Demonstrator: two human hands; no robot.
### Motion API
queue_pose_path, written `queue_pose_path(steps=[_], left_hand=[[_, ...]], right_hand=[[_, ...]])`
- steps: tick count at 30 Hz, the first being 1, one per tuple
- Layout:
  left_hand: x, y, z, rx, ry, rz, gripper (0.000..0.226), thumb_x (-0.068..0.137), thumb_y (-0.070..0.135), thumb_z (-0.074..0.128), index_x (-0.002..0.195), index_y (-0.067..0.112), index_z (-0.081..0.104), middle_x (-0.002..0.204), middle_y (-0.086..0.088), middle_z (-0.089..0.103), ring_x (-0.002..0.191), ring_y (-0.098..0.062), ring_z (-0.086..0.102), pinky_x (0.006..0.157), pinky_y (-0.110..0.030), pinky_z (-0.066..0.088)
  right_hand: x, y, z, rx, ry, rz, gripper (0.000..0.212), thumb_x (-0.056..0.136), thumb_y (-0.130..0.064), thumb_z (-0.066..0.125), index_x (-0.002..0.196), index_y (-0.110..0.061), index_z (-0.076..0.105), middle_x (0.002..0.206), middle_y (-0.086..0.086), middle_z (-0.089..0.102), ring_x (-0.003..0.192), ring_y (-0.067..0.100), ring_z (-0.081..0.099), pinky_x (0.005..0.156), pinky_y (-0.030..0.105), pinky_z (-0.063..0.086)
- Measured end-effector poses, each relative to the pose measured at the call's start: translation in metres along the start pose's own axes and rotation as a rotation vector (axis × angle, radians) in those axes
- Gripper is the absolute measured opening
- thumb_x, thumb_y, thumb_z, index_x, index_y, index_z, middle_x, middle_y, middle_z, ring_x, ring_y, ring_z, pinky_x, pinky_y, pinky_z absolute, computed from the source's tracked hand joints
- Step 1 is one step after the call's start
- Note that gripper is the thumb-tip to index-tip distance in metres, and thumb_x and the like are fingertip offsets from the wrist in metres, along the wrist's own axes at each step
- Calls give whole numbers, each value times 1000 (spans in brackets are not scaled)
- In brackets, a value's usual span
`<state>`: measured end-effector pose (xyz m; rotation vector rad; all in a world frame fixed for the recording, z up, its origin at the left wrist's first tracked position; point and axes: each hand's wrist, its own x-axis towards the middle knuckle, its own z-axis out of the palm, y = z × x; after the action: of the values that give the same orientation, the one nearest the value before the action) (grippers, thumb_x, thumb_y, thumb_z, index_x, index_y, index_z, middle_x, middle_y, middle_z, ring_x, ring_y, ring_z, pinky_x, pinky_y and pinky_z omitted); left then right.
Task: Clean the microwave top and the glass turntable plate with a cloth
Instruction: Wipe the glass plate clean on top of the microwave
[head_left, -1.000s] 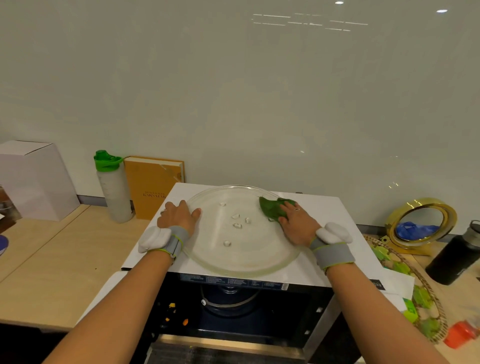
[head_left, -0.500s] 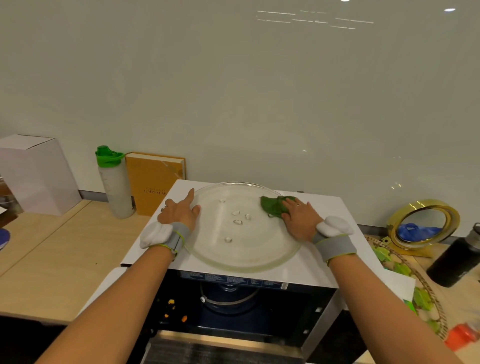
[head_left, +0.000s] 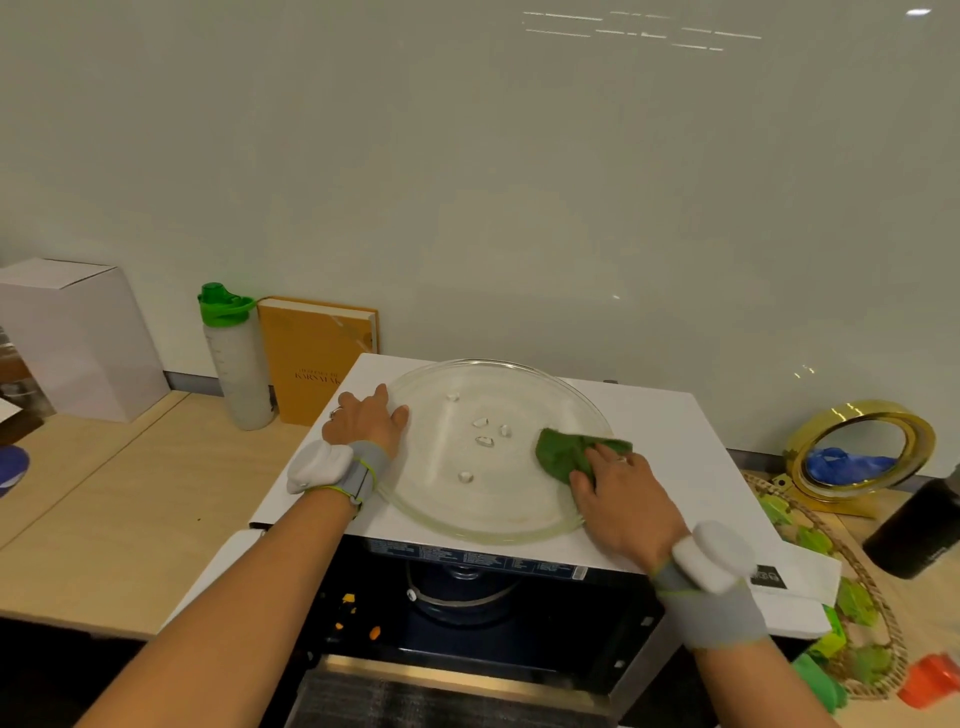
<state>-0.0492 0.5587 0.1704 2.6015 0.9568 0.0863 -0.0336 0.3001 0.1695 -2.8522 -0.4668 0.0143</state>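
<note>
Fingers (head_left: 387, 402) of my left hand (head_left: 363, 423) lie flat and spread, holding nothing, against the left rim of the glass turntable plate (head_left: 467, 499) at frame centre, atop the white microwave (head_left: 691, 441) on a wooden counter (head_left: 104, 493) below a pale wall. Right hand (head_left: 618, 501) presses the green cloth (head_left: 563, 454) under its fingertips on the plate's right side, lower than a moment ago.

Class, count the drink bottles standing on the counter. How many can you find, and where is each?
2. A white bottle with a green cap stands left of the microwave, beside a yellow book. A black bottle stands at the far right edge, partly cut off. Others may lie outside the frame.
</note>
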Motion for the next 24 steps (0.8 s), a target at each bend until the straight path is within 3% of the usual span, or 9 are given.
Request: queue_pose_path(steps=[2,5,8,10,13,15,17,21,24], left_hand=[[-1,-1,0,3,6,6,57,97,47,33,149,25,24,144,-17,31,129,-37,41,102,-39,36],[-2,0,1,3,8,6,57,98,47,33,148,23,25,143,-18,32,129,-37,41,102,-39,37],[-3,2,1,-1,34,5,55,98,45,34,145,17,30,142,-19,34,127,-37,42,100,-39,37],[-3,2,1,-2,48,1,54,98,44,35,142,15,34,140,-19,36,126,-37,43,100,-39,37],[-2,2,1,-3,56,-6,52,98,44,35,138,12,39,138,-19,38,125,-37,44,99,-39,37],[-2,2,2,-10,60,-5,51,98,43,35,136,11,41,137,-19,39,124,-37,44,98,-39,38],[-2,2,2,-22,59,-2,51,97,43,36,135,10,42,137,-19,39,124,-37,44,98,-39,37],[0,0,1,-40,49,7,51,97,43,37,135,9,41,138,-20,38,125,-37,44,99,-40,37],[1,0,1,-43,43,14,51,97,43,36,135,9,41,138,-19,38,125,-37,44,98,-40,37]], right_hand=[[35,8,-1,6,-26,0,40,99,-28,31,131,-8,45,146,6,38,135,28,33,108,40,34],[70,14,-10,41,-83,-69,45,101,-20,31,142,-3,32,155,9,22,142,27,23,114,30,21],[63,15,-3,82,-53,-33,44,100,-17,33,140,0,32,155,12,22,137,31,32,110,32,26],[35,7,8,86,13,48,46,100,-19,33,142,0,31,155,13,22,140,31,26,114,35,26],[-17,-20,23,-24,80,87,56,99,-34,14,149,-9,22,156,9,21,146,28,13,121,36,11],[-45,-45,26,-33,138,-8,77,84,-44,-5,149,-15,25,156,8,26,145,27,18,120,40,9],[-60,-70,27,-39,106,-146,87,74,-47,-12,149,-22,24,156,3,25,146,24,19,119,41,7],[-59,-81,29,64,9,-453,75,81,-53,2,146,-28,32,154,-6,29,145,18,21,118,31,10],[-53,-43,14,233,-2,-522,62,85,-50,24,132,-24,54,137,-6,55,133,10,42,106,7,18]])
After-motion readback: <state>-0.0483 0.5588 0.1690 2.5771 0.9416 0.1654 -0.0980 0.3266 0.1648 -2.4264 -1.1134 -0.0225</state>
